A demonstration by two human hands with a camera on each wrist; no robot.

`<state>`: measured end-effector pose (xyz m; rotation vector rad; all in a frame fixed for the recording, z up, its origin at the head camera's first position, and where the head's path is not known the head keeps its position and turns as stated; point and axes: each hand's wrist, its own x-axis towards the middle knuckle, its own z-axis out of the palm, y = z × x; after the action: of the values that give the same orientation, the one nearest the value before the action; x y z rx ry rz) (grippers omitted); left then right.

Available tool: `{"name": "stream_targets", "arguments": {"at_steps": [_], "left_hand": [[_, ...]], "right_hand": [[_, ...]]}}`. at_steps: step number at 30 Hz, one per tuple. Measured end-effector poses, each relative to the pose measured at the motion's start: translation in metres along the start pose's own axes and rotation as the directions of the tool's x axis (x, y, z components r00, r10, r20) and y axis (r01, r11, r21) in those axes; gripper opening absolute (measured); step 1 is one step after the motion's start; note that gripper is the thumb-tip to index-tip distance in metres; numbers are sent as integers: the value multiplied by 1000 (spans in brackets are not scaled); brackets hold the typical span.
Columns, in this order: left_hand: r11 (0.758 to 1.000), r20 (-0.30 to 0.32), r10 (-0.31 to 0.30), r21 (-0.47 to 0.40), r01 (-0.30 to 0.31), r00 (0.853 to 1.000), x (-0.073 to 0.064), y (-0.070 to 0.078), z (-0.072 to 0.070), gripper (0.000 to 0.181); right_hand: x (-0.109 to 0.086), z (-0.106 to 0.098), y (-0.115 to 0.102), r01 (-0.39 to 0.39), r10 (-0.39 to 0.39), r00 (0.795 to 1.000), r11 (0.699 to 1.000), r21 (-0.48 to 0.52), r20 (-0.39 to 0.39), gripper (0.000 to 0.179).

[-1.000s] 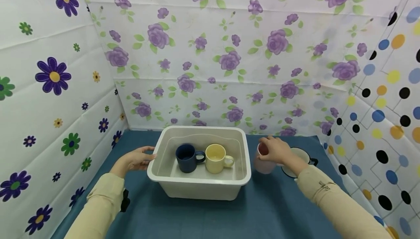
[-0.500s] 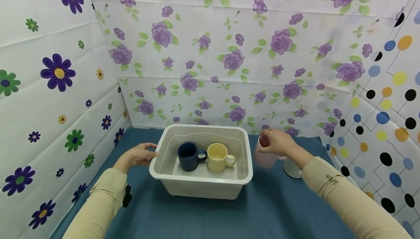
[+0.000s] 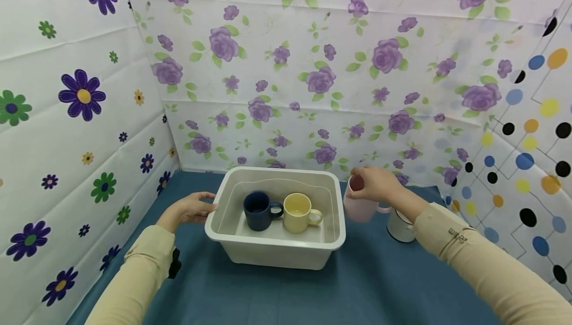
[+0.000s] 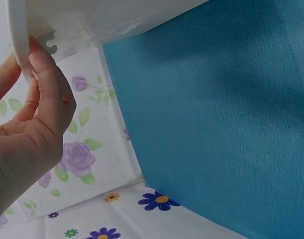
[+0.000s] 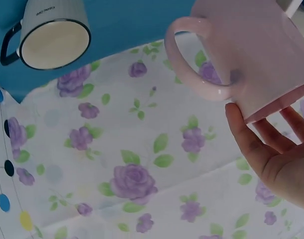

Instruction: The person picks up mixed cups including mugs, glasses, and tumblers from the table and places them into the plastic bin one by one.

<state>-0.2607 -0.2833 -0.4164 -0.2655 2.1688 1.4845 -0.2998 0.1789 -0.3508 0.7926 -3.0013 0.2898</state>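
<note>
My left hand (image 3: 192, 208) pinches the left rim of a white plastic tub (image 3: 277, 254); the left wrist view has thumb and fingertips on either side of that rim (image 4: 18, 35). Inside the tub stand a dark blue mug (image 3: 256, 214) and a pale yellow mug (image 3: 295, 216), side by side, handles to the right. Just right of the tub, my right hand (image 3: 377, 184) grips a pink mug (image 3: 359, 209) by its top rim from above. In the right wrist view the pink mug (image 5: 261, 55) hangs off the table, its handle outside my fingers.
A white enamel mug (image 3: 399, 228) with a dark rim stands on the blue table (image 3: 286, 295) at the right, partly behind my right wrist. Its dark handle shows in the right wrist view. Flowered and dotted cloth walls (image 3: 277, 82) enclose the table's back and sides.
My right hand has raised the pink mug and drawn it slightly away from the enamel mug, toward the tub's right side. My left hand keeps its hold on the rim. The head view has shifted slightly.
</note>
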Motion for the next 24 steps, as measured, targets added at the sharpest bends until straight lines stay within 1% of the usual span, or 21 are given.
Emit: {"name": "stream_targets", "arguments": {"at_steps": [5,12,15,20,24], "left_hand": [[1000,-1,4,7,-4,1000,-1,-1,0,60],[1000,3,11,12,-11,1000,-1,0,0,59],[1000,2,10,18,-10,1000,-2,0,0,59],[1000,3,14,15,-14,1000,-2,-1,0,60],[1000,4,20,9,-20,1000,-1,-2,1,60]], "right_hand": [[3,-11,-9,28,-27,999,999,-26,31,56],[7,-28,-20,56,-47,997,987,-152,62,57],[9,-34,-25,65,-54,996,985,-157,68,56],[13,-42,-32,72,-65,996,987,-145,55,57],[15,-46,-40,55,-46,997,990,-131,66,59]]}}
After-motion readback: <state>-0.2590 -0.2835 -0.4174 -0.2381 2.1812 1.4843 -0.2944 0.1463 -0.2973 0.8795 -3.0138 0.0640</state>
